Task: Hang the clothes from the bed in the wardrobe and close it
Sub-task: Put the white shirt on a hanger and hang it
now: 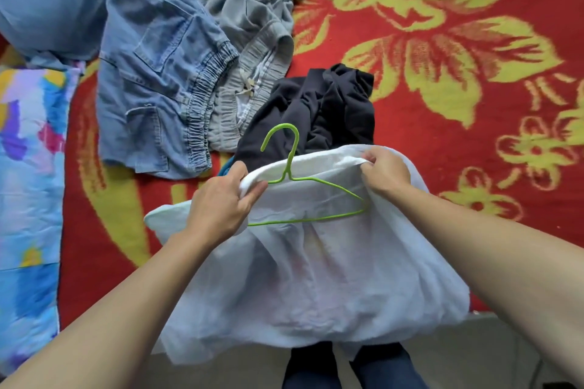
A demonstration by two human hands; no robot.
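Observation:
A white garment (pixel 303 268) hangs over the bed's near edge, held up between both hands. A thin green wire hanger (pixel 294 174) lies inside its opening, hook pointing away from me. My left hand (pixel 221 202) grips the garment's left edge together with the hanger's left end. My right hand (pixel 384 172) pinches the garment's upper rim on the right. Behind it on the bed lie a dark garment (pixel 328 114), blue denim shorts (pixel 158 79) and a grey garment (pixel 252 9).
The bed is covered by a red blanket with yellow flowers (pixel 458 41). A light blue pillow (pixel 44 0) and a multicoloured quilt (pixel 28 183) lie at the left. My legs and the pale floor (pixel 474 354) show below the bed's edge.

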